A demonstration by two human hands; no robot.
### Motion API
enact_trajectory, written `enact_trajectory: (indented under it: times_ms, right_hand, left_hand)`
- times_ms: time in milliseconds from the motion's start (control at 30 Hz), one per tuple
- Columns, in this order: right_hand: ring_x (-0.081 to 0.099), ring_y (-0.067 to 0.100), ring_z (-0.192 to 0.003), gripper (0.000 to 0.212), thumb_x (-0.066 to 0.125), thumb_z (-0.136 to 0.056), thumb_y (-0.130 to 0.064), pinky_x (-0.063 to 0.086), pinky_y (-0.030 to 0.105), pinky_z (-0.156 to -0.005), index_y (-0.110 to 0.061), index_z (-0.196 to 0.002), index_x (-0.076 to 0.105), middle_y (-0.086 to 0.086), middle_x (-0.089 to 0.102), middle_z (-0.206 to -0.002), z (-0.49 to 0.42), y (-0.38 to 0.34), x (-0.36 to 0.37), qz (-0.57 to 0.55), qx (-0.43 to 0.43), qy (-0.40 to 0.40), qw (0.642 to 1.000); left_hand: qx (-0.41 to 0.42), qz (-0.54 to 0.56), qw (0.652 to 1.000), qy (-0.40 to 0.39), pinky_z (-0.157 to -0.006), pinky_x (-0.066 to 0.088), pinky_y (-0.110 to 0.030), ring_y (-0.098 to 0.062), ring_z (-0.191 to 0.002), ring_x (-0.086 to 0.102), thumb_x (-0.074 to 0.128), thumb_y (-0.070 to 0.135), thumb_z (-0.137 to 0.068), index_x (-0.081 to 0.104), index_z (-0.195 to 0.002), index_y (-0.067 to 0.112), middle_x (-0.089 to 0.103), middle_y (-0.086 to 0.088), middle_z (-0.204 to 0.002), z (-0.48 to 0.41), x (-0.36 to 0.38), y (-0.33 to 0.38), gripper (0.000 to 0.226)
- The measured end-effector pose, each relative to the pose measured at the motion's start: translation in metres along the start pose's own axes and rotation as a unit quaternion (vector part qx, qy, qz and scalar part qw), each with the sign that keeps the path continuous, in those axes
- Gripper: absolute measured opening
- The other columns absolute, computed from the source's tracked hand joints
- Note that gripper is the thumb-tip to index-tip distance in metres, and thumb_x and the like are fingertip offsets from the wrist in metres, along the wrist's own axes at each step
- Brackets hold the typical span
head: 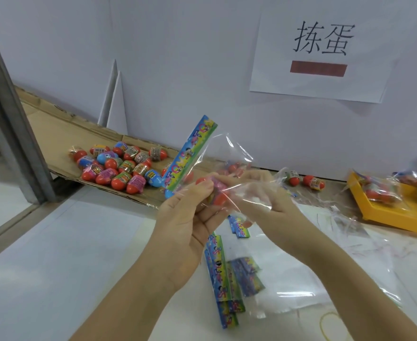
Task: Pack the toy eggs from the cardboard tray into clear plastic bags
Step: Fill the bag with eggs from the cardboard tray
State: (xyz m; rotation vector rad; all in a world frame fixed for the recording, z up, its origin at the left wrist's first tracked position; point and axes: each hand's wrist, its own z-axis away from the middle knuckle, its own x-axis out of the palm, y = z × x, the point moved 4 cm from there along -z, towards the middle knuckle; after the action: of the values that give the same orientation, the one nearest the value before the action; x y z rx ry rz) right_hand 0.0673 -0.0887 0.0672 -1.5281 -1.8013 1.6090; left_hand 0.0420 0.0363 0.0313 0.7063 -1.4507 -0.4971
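In the middle of the frame both hands meet at a clear plastic bag [229, 153], whose colourful printed header strip [190, 153] slants up towards the upper left. The left hand [190, 217] has thumb and curled fingers pinching the bag's film just beside the strip. The right hand [264, 193] shows through the film, fingers bent round a red toy egg [218, 198] with a pink wrapper, which sits between the two hands at the bag.

At centre left, a heap of toy eggs [119, 166] lies on the flat cardboard tray [55, 124]. Two loose eggs [303, 180] rest by the wall at right of centre. A stack of empty bags [276, 267] lies on the white table [67, 254] at lower centre. At the right edge a yellow tray [399, 217] holds filled bags
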Motion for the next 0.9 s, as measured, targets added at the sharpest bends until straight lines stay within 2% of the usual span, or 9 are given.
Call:
enact_trajectory:
  times_ms: [67, 167, 333, 433, 567, 667, 800, 833, 900]
  right_hand:
    - [0.049, 0.015, -0.11, 0.027, 0.056, -0.079, -0.045, 0.038, 0.022, -0.087, -0.053, -0.101, 0.068, 0.002, 0.059, -0.116, -0.001, 0.004, -0.001, 0.005, 0.005, -0.002, 1.0]
    - [0.047, 0.004, -0.098, 0.03, 0.058, -0.075, -0.049, 0.04, 0.016, -0.083, -0.056, -0.102, 0.066, -0.003, 0.054, -0.105, -0.002, 0.004, 0.0, 0.033, 0.0, 0.033, 0.999]
    - [0.051, 0.007, -0.081, 0.01, 0.075, -0.07, -0.042, 0.041, 0.02, -0.068, -0.047, -0.079, 0.073, -0.021, 0.063, -0.09, -0.001, 0.012, -0.002, 0.021, 0.02, 0.152, 0.988]
    - [0.052, 0.008, -0.094, 0.012, 0.07, -0.077, -0.045, 0.044, 0.018, -0.074, -0.036, -0.081, 0.076, 0.002, 0.058, -0.103, -0.001, 0.008, 0.003, -0.015, 0.034, 0.103, 0.994]
    - [0.048, 0.005, -0.112, 0.032, 0.042, -0.086, -0.042, 0.038, 0.019, -0.088, -0.046, -0.083, 0.073, -0.002, 0.055, -0.11, -0.007, 0.005, 0.004, 0.004, 0.099, 0.035, 0.994]
    - [0.049, 0.012, -0.093, 0.013, 0.048, -0.093, -0.014, 0.038, 0.013, -0.06, -0.018, -0.089, 0.061, -0.005, 0.049, -0.088, -0.007, 0.012, 0.005, -0.064, 0.176, 0.027, 0.982]
    - [0.059, 0.019, -0.089, 0.032, 0.038, -0.098, 0.003, 0.035, 0.006, -0.049, 0.018, -0.123, 0.051, 0.007, 0.063, -0.088, 0.005, 0.02, 0.01, 0.002, 0.132, -0.007, 0.991]
    - [0.063, 0.014, -0.096, 0.033, 0.035, -0.099, 0.001, 0.034, 0.003, -0.049, 0.018, -0.121, 0.053, 0.005, 0.071, -0.086, -0.001, 0.02, 0.008, -0.003, 0.138, 0.006, 0.99]
    - [0.062, -0.013, -0.085, 0.038, 0.034, -0.099, -0.013, 0.035, -0.003, -0.056, 0.004, -0.107, 0.067, -0.015, 0.073, -0.076, -0.015, 0.013, 0.013, -0.099, 0.148, 0.058, 0.982]
  left_hand:
    - [-0.008, 0.018, 1.0, -0.007, -0.062, 0.059, -0.027, -0.015, -0.07, 0.073, 0.072, 0.021, -0.061, 0.078, -0.07, 0.012, 0.075, -0.008, -0.076, 0.001, 0.003, 0.0, 0.014]
    - [-0.005, 0.05, 0.999, 0.0, -0.063, 0.059, -0.025, -0.013, -0.074, 0.074, 0.07, 0.026, -0.067, 0.079, -0.07, 0.014, 0.075, -0.005, -0.079, 0.002, 0.004, -0.001, 0.015]
    - [-0.007, 0.116, 0.992, 0.052, -0.066, 0.061, -0.028, -0.016, -0.079, 0.074, 0.069, 0.02, -0.07, 0.08, -0.071, 0.012, 0.076, -0.01, -0.089, 0.003, 0.003, -0.004, 0.013]
    - [-0.023, 0.131, 0.986, 0.099, -0.058, 0.059, -0.024, -0.015, -0.07, 0.073, 0.07, 0.023, -0.067, 0.078, -0.07, 0.008, 0.076, -0.011, -0.086, 0.003, 0.0, -0.006, 0.017]
    - [-0.009, 0.142, 0.978, 0.153, -0.053, 0.057, -0.021, -0.009, -0.062, 0.071, 0.073, 0.026, -0.062, 0.077, -0.059, 0.014, 0.074, -0.004, -0.074, 0.0, -0.007, -0.002, 0.013]
    - [0.006, 0.145, 0.978, 0.147, -0.055, 0.057, -0.021, -0.01, -0.066, 0.072, 0.073, 0.027, -0.063, 0.077, -0.06, 0.014, 0.075, -0.004, -0.077, -0.003, -0.01, -0.002, 0.014]
    - [0.022, 0.121, 0.984, 0.128, -0.064, 0.06, -0.023, -0.01, -0.072, 0.072, 0.074, 0.026, -0.061, 0.076, -0.067, 0.014, 0.075, -0.005, -0.083, -0.003, -0.012, -0.004, 0.014]
    - [0.02, 0.11, 0.986, 0.123, -0.064, 0.059, -0.022, -0.01, -0.072, 0.072, 0.074, 0.027, -0.062, 0.077, -0.068, 0.014, 0.075, -0.005, -0.084, -0.003, -0.011, -0.005, 0.014]
    - [0.018, 0.102, 0.987, 0.119, -0.062, 0.058, -0.02, -0.009, -0.071, 0.072, 0.074, 0.026, -0.065, 0.078, -0.07, 0.013, 0.075, -0.006, -0.087, -0.002, -0.011, -0.007, 0.014]
